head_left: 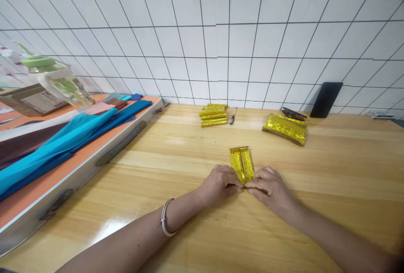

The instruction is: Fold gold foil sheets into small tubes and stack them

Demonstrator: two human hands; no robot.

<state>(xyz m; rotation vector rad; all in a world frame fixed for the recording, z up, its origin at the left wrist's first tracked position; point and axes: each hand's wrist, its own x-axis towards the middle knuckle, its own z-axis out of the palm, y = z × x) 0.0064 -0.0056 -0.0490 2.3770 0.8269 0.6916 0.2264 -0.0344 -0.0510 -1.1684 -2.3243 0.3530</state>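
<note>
A piece of shiny gold foil paper (248, 161), its two long sides folded in toward a middle seam, lies on the wooden table. At its near end my left hand (222, 182) pinches the lower left corner, fingers closed. Opposite it, my right hand (268, 186) pinches the lower right corner, with thumb and fingertips almost meeting those of the left. The fingertips cover the near edge of the foil paper. Farther back sits a row of narrow folded gold strips (213, 116). To the right lies a stack of flat gold foil sheets (285, 128).
A pen (233, 116) lies beside the folded strips. Behind the stack are a black clip-like object (293, 114) and a dark phone-like slab (326, 99) leaning on the tiled wall. At left, an orange-topped surface (126, 132) holds blue fabric (85, 132), a cardboard box (33, 98) and a green-lidded bottle (59, 77).
</note>
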